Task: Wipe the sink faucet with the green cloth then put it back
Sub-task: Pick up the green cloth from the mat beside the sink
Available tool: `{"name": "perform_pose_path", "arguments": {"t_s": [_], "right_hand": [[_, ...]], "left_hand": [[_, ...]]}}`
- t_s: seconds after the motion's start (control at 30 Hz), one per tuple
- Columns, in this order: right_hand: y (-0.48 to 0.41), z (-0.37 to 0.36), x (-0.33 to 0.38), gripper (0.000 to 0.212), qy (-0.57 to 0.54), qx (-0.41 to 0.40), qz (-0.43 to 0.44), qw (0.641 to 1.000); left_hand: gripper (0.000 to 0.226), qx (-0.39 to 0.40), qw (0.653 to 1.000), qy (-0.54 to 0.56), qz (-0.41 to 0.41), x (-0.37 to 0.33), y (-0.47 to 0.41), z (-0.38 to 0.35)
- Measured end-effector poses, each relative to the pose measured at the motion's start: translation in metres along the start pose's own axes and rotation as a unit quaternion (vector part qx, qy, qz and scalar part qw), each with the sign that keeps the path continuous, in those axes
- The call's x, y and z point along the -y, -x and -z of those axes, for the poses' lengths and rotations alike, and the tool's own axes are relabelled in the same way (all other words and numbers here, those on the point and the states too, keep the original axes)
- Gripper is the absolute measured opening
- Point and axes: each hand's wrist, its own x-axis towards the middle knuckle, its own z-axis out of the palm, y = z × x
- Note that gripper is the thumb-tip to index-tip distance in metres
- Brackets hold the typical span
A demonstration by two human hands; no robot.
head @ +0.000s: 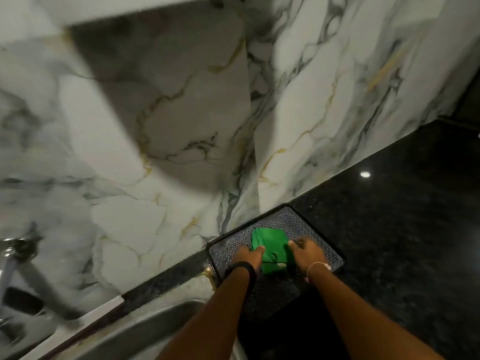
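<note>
Both of my hands rest on the one green cloth (271, 249), low and a little right of centre in the frame. My left hand (249, 255) presses its fingertips onto the cloth's left edge, and my right hand (307, 252) has its fingers curled over the right edge; whether either hand actually pinches the fabric or only lies on it, I cannot tell. The cloth is folded into a rough rectangle and lies on a single patterned tray (306, 224) with a dark raised rim, toward the tray's far half. I wear one black band (242, 267) on my left wrist and one thin pale bracelet (318, 266) on my right.

That tray sits on the black speckled countertop (402, 216), which fills the lower right of the frame, and its far corner is close against the marble-patterned wall (155, 126) that takes up most of the upper picture. One steel sink (145, 326) shows at the lower left, just beside the tray's near left corner. At the far left edge, one chrome faucet (11, 255) juts from the wall, blurred and well apart from the cloth and from both of my hands.
</note>
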Motion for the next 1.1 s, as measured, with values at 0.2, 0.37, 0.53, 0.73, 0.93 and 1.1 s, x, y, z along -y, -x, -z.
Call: {"name": "perform_pose_path", "arguments": {"t_s": [0.2, 0.37, 0.53, 0.73, 0.93, 1.1], "right_hand": [[-0.017, -0.026, -0.003, 0.044, 0.013, 0.037, -0.011, 0.999], [-0.024, -0.04, -0.009, 0.033, -0.12, 0.065, -0.058, 0.989], [-0.003, -0.036, 0.005, 0.008, -0.262, 0.132, -0.138, 0.946], [0.042, -0.003, 0.046, 0.032, -0.362, 0.254, -0.121, 0.889], [0.11, -0.001, 0.092, 0.032, -0.396, 0.293, -0.047, 0.869], [0.198, -0.038, 0.132, 0.038, -0.418, 0.307, -0.05, 0.853]], "left_hand": [[0.051, 0.029, 0.996, 0.082, 0.018, -0.007, -0.025, -0.021], [0.049, 0.01, 0.992, 0.109, 0.06, 0.002, -0.038, -0.022], [0.039, 0.021, 0.988, 0.146, 0.054, 0.007, -0.028, -0.005], [0.038, 0.066, 0.969, 0.236, -0.003, 0.008, 0.023, 0.046], [0.014, 0.1, 0.922, 0.373, -0.022, 0.021, 0.109, 0.101], [0.024, -0.012, 0.955, 0.279, -0.095, 0.061, 0.18, 0.186]]}}
